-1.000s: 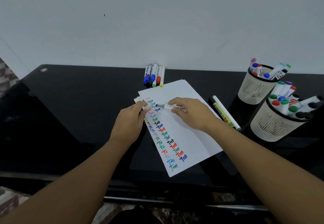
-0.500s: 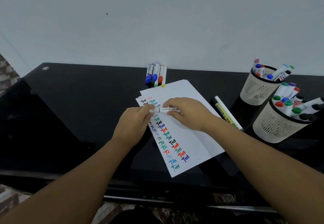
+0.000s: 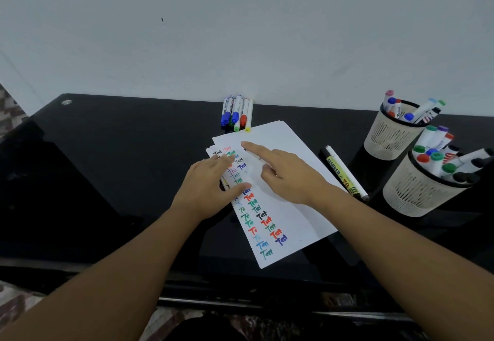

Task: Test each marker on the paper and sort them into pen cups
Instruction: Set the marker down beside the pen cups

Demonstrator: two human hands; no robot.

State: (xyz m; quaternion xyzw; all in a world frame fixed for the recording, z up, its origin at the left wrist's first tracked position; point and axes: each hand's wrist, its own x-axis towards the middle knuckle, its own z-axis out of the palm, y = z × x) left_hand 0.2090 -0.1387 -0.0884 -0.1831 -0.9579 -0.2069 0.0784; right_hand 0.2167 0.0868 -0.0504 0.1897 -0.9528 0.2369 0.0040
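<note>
While the left hand [image 3: 207, 188] rests flat on the paper [image 3: 288, 207], the right hand [image 3: 286, 173] pinches a light, stiff, slippery marker [image 3: 252, 153] mid-barrel, tip toward 10 o'clock.

glossy black table [image 3: 107, 180], pale grey wall [image 3: 240, 33], patterned floor [image 3: 10, 108]

Paper [image 3: 288, 180] mid-table, markers [image 3: 236, 113] behind, cups [image 3: 393, 137] right.

Both hands lie low, left [image 3: 207, 185] flat-fingered, right [image 3: 287, 173] with forefinger extended.
</note>
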